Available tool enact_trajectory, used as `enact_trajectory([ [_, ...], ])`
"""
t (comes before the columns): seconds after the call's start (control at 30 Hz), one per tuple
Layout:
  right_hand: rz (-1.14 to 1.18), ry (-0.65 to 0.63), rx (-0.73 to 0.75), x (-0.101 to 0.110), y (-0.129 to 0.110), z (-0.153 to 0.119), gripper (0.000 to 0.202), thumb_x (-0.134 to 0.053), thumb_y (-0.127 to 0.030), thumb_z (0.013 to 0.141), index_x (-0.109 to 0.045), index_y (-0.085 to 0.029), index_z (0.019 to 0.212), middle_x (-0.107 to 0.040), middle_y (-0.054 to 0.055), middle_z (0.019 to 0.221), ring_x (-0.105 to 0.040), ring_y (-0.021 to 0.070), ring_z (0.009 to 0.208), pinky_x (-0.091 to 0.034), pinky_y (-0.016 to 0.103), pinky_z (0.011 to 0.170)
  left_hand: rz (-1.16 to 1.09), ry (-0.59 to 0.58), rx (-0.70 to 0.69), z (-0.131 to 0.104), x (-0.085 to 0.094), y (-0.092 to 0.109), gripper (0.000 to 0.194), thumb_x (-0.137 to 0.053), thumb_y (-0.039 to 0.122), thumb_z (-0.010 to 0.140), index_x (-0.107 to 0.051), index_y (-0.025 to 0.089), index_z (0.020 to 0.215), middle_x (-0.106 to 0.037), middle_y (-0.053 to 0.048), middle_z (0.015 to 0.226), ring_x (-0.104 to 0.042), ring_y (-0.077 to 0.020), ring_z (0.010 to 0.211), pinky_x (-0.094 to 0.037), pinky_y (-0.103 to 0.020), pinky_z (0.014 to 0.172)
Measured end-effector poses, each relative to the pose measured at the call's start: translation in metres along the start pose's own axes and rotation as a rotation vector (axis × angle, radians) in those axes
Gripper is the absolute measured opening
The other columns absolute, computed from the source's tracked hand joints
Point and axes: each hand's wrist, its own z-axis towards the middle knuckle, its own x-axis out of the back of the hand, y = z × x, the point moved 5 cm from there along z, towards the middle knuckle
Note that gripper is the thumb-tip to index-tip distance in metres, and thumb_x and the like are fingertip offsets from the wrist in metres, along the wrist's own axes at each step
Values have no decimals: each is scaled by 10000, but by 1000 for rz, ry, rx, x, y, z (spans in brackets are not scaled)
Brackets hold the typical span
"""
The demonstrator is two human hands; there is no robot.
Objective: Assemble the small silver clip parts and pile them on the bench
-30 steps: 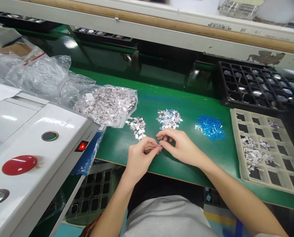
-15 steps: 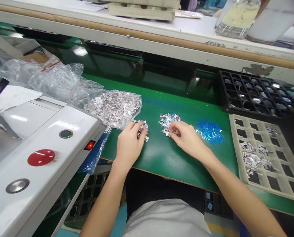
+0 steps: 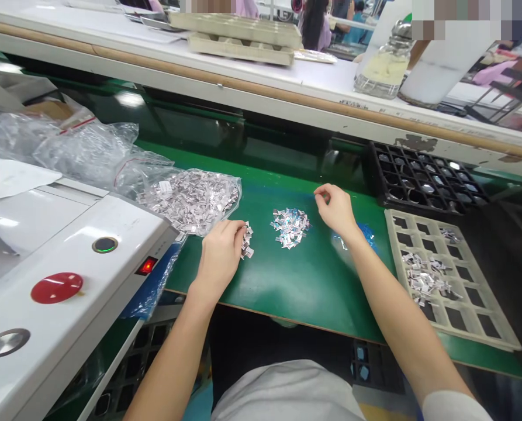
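Observation:
My left hand (image 3: 220,254) is closed in a pinch beside a small heap of silvery-white flat pieces (image 3: 247,244) on the green tabletop. Its fingertips touch the heap's edge; what lies between them is hidden. To the right is a larger loose pile of the same kind of pieces (image 3: 290,227), some with blue on them. My right hand (image 3: 336,209) is raised beyond a heap of thin blue strips (image 3: 366,235), thumb and fingers pinched together. Anything in that pinch is too small to make out. The right wrist partly covers the blue heap.
A clear bag full of similar pieces (image 3: 193,202) lies left of my hands, beside a white machine (image 3: 124,219) with a red button. At right stand a cream compartment tray (image 3: 466,292) holding pieces and a black tray (image 3: 431,175). A shelf (image 3: 322,85) crosses behind.
My right hand has moved from the middle pile up and to the right, near the blue strips. My left hand stays by its small heap, fingers drawn closer together. The view has shifted slightly.

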Motion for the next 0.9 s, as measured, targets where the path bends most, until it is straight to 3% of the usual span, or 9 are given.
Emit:
enact_trajectory([
  [0.13, -86, -5, -74, -12, 35, 15, 219, -549, -198, 891, -751, -183, 976, -740, 125, 990, -656, 284, 856, -523, 451, 897, -13, 1, -6, -2, 0, 1, 226, -503, 208, 1066, -725, 167, 1083, -763, -110, 996, -715, -287, 955, -545, -410, 850],
  [0.23, -115, -46, -57, -22, 47, 14, 273, -567, -221, 893, -779, -170, 1057, -717, 147, 1050, -653, 308, 938, -521, 483, 969, -117, 3, 61, -2, 2, 0, 231, -517, 225, 1062, -738, 177, 1110, -770, -94, 1019, -720, -258, 911, -558, -396, 831],
  [0.37, -140, -58, -24, -30, 52, 11, 320, -582, -264, 925, -799, -181, 1146, -673, 165, 1114, -627, 346, 1059, -498, 530, 1051, -444, 23, 230, -4, 6, 1, 213, -581, 315, 1049, -752, 206, 1112, -750, -59, 1003, -741, -199, 807, -608, -348, 758],
  [0.5, -126, -48, -42, -31, 52, 10, 295, -583, -264, 934, -806, -196, 1115, -667, 163, 1123, -618, 356, 1081, -502, 534, 1045, -886, -17, 463, -11, 2, 6, 260, -670, 414, 1006, -726, 187, 1120, -706, -74, 1084, -805, -250, 919, -687, -372, 762],
  [0.6, -98, -30, -52, -31, 51, 11, 253, -596, -254, 919, -795, -201, 1068, -680, 153, 1112, -630, 343, 1050, -514, 516, 1020, -1079, -38, 569, -16, 0, 14, 300, -757, 432, 947, -723, 173, 1095, -691, -71, 1101, -814, -265, 933, -710, -409, 804],
  [0.8, -80, -6, -81, -26, 44, 11, 129, -599, -214, 879, -724, -220, 909, -698, 118, 1019, -645, 314, 958, -528, 475, 913, -1173, -44, 641, -26, -8, 16, 293, -814, 390, 905, -738, 154, 1061, -703, -52, 972, -803, -234, 888, -699, -386, 823],
  [0.9, -62, 4, -67, -18, 29, 6, 104, -582, -223, 896, -684, -227, 874, -694, 105, 982, -647, 303, 931, -521, 462, 887, -1032, -58, 596, -32, -11, 15, 249, -739, 377, 969, -726, 166, 1100, -726, -51, 912, -779, -205, 804, -672, -347, 745],
])
